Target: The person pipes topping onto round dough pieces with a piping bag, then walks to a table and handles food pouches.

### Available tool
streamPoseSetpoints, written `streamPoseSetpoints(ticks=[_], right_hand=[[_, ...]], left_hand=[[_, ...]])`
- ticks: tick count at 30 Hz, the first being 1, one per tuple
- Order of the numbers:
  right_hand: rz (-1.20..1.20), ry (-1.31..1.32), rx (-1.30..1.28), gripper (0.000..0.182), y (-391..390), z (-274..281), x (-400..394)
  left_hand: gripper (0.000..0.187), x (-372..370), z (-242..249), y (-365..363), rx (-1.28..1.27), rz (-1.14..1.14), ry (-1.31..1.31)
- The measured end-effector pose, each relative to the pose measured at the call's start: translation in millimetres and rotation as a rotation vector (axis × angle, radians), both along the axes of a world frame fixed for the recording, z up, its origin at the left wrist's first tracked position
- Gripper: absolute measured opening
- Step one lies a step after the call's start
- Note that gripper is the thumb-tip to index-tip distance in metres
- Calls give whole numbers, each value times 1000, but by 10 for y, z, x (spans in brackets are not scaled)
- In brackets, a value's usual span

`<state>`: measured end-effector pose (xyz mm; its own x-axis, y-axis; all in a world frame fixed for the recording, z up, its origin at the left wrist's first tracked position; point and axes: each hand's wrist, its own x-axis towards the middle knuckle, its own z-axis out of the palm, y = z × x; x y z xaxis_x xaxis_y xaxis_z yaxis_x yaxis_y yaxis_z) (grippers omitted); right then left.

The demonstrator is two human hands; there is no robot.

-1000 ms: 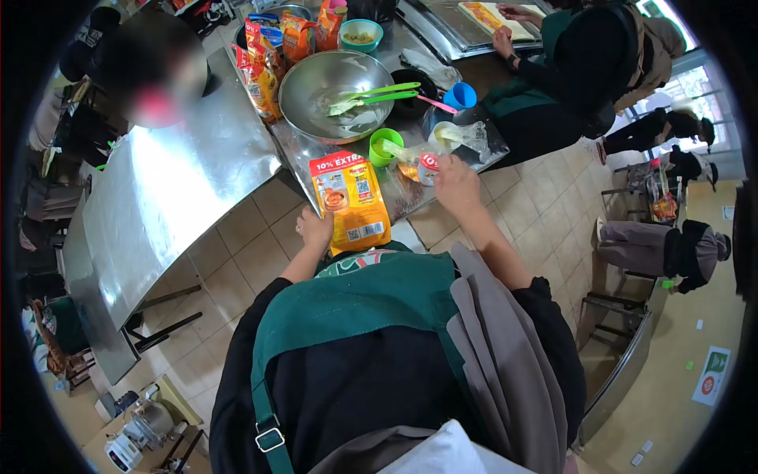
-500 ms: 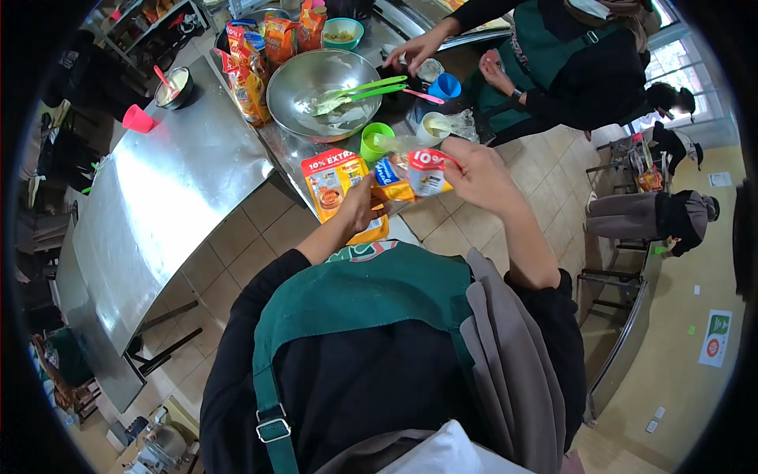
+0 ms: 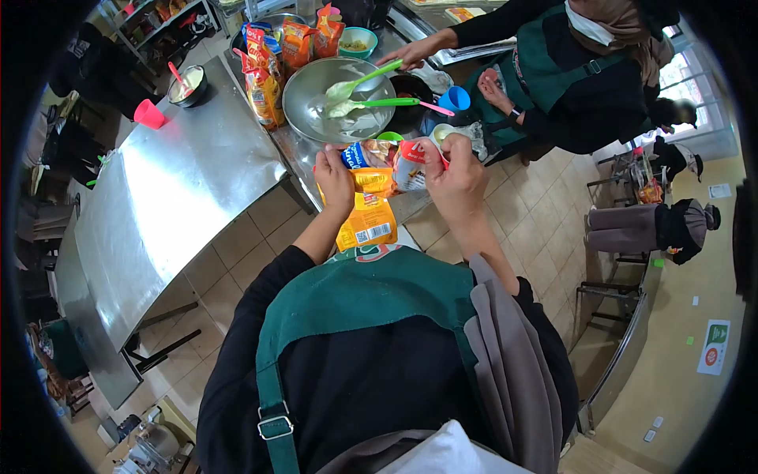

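Note:
My left hand (image 3: 336,186) is closed around one side of an orange and yellow pouch (image 3: 377,180) with a blue label and red top corner. My right hand (image 3: 458,175) pinches the pouch's top corner on the other side. The pouch hangs at the near edge of the metal table, its lower part showing a barcode. Just beyond it, a large metal bowl (image 3: 304,99) holds two green spatulas (image 3: 371,102) smeared with pale cream. A green cup (image 3: 389,137) and a white cup (image 3: 440,133) stand behind my hands, partly hidden.
A co-worker's hand (image 3: 418,52) reaches to one spatula's handle end. Orange pouches (image 3: 263,83) stand left of the bowl, a teal bowl (image 3: 357,43) behind it. A blue cup (image 3: 454,99) is at right. The left table (image 3: 174,205) bears a pink cup (image 3: 148,114) and dark bowl (image 3: 188,87).
My left hand has risen and moved left along the pouch; my right hand has come lower and closer in. The co-worker's hand has moved left, and one spatula is now lifted at an angle.

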<state>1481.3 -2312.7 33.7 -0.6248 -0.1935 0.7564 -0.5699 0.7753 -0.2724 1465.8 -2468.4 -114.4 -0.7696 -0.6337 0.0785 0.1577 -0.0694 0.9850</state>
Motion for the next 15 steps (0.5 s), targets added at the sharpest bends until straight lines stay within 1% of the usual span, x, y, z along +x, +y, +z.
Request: streamPoseSetpoints(ticks=[1, 2, 5, 6, 9, 13, 14, 15], right_hand=[[42, -54, -72, 26, -2, -14, -26], [85, -108, -144, 26, -5, -16, -44], [178, -137, -195, 23, -2, 54, -73], [217, -135, -199, 22, -24, 98, -74], [318, -137, -226, 20, -76, 249, -68], [380, -171, -340, 18, -155, 433, -142], [384, -183, -379, 18, -167, 462, -164], [374, -224, -374, 18, -168, 456, -210]], left_hand=[[35, 22, 72, -55, 5, -43, -6], [41, -14, 38, -96, 52, -34, 14], [42, -1, 109, -232, 46, -93, -8], [42, -39, -20, -294, 88, -124, -25], [42, -49, -69, -318, 748, -329, -142], [51, 23, -145, -282, 1135, -781, -425], [50, 81, -83, -260, 1078, -786, -469], [49, 94, -147, -279, 832, -734, -426]])
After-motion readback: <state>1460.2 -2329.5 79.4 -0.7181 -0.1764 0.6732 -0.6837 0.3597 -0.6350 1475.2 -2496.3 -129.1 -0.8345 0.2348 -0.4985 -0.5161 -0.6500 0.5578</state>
